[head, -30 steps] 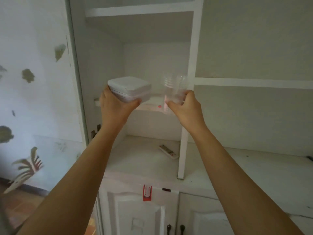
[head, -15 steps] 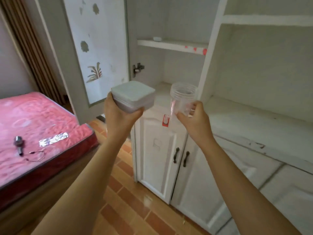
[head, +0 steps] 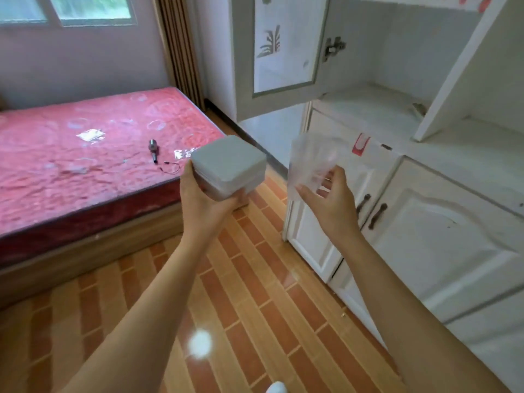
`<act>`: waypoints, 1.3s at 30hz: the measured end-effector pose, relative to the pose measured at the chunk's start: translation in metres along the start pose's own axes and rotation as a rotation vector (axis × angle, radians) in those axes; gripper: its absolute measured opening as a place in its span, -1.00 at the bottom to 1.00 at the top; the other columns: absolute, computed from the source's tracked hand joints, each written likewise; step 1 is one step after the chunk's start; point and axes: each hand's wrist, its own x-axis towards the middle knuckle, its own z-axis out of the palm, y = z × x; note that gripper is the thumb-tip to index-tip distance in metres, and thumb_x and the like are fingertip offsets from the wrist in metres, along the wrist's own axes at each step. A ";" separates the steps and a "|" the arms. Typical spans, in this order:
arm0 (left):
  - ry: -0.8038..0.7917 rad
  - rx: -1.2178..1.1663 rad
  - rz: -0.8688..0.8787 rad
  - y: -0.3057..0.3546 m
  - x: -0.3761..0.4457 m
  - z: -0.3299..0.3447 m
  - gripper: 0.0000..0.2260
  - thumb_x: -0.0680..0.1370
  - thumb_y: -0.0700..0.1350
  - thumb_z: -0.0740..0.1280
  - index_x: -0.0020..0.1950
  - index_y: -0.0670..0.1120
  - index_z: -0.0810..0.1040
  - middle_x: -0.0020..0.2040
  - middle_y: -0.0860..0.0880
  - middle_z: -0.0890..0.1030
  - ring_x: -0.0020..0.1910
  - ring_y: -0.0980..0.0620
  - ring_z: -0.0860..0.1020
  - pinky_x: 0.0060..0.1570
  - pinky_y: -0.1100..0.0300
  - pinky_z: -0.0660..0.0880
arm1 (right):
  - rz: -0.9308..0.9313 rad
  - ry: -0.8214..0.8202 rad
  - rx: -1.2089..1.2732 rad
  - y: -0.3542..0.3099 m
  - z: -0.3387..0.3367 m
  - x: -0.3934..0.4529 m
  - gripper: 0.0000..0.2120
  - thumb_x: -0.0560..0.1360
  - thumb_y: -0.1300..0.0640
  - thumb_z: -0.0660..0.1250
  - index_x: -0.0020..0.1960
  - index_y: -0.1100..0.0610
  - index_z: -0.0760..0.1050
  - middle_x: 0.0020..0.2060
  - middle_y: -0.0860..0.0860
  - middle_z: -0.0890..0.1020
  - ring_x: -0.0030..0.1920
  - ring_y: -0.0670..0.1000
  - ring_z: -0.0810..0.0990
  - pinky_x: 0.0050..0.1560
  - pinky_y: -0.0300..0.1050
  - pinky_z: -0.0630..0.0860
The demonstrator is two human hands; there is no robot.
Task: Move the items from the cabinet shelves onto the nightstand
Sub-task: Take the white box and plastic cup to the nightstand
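Note:
My left hand [head: 202,198] grips a square grey lidded box [head: 231,165] from below, held out over the floor near the bed corner. A clear plastic jar [head: 310,163], blurred by motion, is held by my right hand [head: 330,201], fingers curled round its lower side. Both are away from the white cabinet [head: 442,242], which stands at the right with its upper door [head: 280,52] swung open. No nightstand is in view.
A bed with a red mattress [head: 85,154] fills the left, with a small metal tool [head: 153,147] and a wire on it. Tiled floor [head: 255,293] lies between bed and cabinet. A curtain [head: 178,43] hangs at the far corner beside a window.
I have turned left, away from the shelves toward the bed. Both hands carried the box and the jar off the shelf and out over the floor.

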 end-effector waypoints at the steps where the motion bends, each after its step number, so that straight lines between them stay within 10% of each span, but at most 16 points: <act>1: 0.031 0.014 -0.008 -0.002 -0.013 -0.017 -0.20 0.17 0.10 0.55 0.33 0.09 0.27 0.27 0.00 0.44 0.27 0.07 0.43 0.26 -0.05 0.42 | -0.005 -0.030 0.006 -0.002 0.009 -0.012 -0.47 0.43 0.10 0.40 0.32 0.16 0.27 0.19 -0.04 0.46 0.14 -0.11 0.46 0.01 -0.42 0.39; 14: 0.463 0.296 -0.171 0.009 -0.192 -0.226 -0.16 0.25 0.03 0.56 0.41 0.03 0.18 0.32 0.08 0.34 0.30 0.22 0.33 0.15 0.52 0.33 | -0.134 -0.484 0.014 -0.055 0.112 -0.162 -0.43 0.40 0.02 0.42 0.32 0.04 0.25 0.07 -0.18 0.43 0.02 -0.21 0.44 -0.10 -0.45 0.35; 24: 0.811 0.485 -0.327 0.035 -0.289 -0.290 -0.09 0.27 0.08 0.53 0.47 0.02 0.07 0.40 0.00 0.28 0.40 0.08 0.26 0.33 0.07 0.33 | -0.224 -0.821 0.095 -0.080 0.151 -0.217 -0.50 0.44 0.11 0.39 0.30 0.12 0.28 0.14 -0.04 0.51 0.02 -0.13 0.49 -0.21 -0.56 0.39; 33: 1.044 0.526 -0.414 0.050 -0.347 -0.308 -0.07 0.26 0.04 0.55 0.48 -0.01 0.07 0.40 0.01 0.25 0.33 0.18 0.24 0.16 0.47 0.23 | -0.279 -1.009 0.114 -0.084 0.177 -0.247 -0.51 0.43 0.09 0.40 0.28 0.13 0.30 0.15 0.00 0.53 0.09 -0.03 0.52 -0.01 -0.22 0.46; 39: 1.149 0.548 -0.434 0.051 -0.370 -0.310 -0.12 0.31 -0.05 0.54 0.47 -0.06 0.09 0.37 0.00 0.26 0.27 0.20 0.24 -0.07 0.77 0.19 | -0.313 -1.122 0.120 -0.091 0.194 -0.264 -0.50 0.44 0.09 0.40 0.29 0.14 0.29 0.10 -0.07 0.49 0.02 -0.11 0.49 -0.14 -0.39 0.41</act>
